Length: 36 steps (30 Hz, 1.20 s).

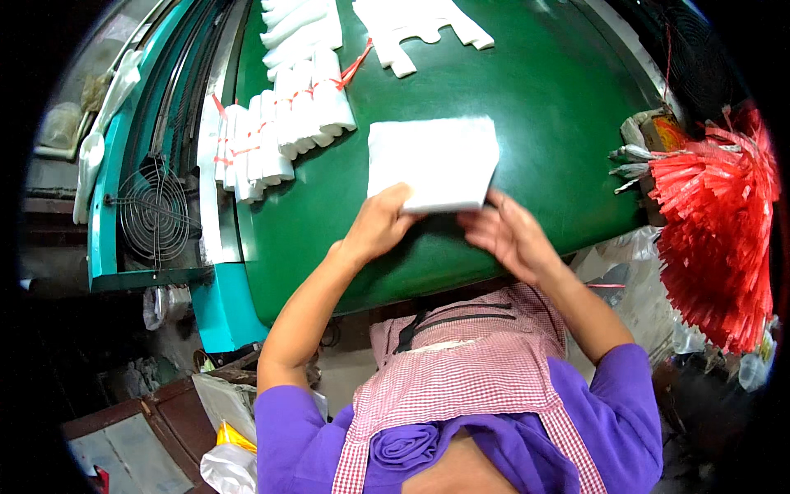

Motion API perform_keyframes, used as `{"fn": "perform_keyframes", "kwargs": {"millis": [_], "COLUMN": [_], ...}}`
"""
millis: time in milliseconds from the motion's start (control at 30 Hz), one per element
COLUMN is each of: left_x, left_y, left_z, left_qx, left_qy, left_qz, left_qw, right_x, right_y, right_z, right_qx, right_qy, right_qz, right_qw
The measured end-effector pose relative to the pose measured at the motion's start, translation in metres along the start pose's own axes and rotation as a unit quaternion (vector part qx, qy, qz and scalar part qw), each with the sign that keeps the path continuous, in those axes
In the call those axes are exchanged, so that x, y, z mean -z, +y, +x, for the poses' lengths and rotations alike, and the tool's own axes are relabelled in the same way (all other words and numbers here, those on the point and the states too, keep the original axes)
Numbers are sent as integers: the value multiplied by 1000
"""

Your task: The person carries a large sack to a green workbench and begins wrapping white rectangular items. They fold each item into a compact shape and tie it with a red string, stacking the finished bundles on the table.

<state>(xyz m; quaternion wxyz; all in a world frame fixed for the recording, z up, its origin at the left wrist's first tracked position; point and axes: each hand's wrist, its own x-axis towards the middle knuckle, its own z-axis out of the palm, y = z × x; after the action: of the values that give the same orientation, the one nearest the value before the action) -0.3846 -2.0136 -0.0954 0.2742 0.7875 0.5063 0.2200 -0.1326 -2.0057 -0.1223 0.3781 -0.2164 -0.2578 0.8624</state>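
A folded stack of white plastic bags [434,160] lies toward the near part of the green belt [559,107]. My left hand [381,221] grips its near left corner, thumb on top and fingers beneath. At the near right corner is my right hand [510,235], its fingers stretched out, slightly blurred and close to the stack's edge. Whether they touch it I cannot tell.
Rolled white bag bundles [271,123] tied with red strips line the belt's left side. White bags with handles [420,25] lie at the far end. Red plastic strips [716,230] hang at right. A wire fan guard [155,214] sits in the teal frame [100,239].
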Motion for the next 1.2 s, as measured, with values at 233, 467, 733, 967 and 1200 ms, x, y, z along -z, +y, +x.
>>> {"fn": "perform_keyframes", "kwargs": {"millis": [233,467,733,967,1200], "left_x": [2,26,-12,-2,-3], "left_y": [7,49,33,29,19], "left_z": [-39,16,-15,-53,16], "left_qx": [-88,-212,-51,-6,-117], "left_qy": [-75,22,-76,-43,102], "left_qz": [26,233,189,82,215], "left_qw": [993,949,978,996,964], "right_x": [6,13,-24,-14,10], "right_y": [-17,-56,-68,-30,-41], "right_z": [11,37,-15,-28,20], "right_qx": [158,231,-68,205,202], "right_qy": [-162,-299,-130,-104,72], "right_qz": [-563,-819,-651,-793,-695], "right_qw": [795,432,744,565,687]}}
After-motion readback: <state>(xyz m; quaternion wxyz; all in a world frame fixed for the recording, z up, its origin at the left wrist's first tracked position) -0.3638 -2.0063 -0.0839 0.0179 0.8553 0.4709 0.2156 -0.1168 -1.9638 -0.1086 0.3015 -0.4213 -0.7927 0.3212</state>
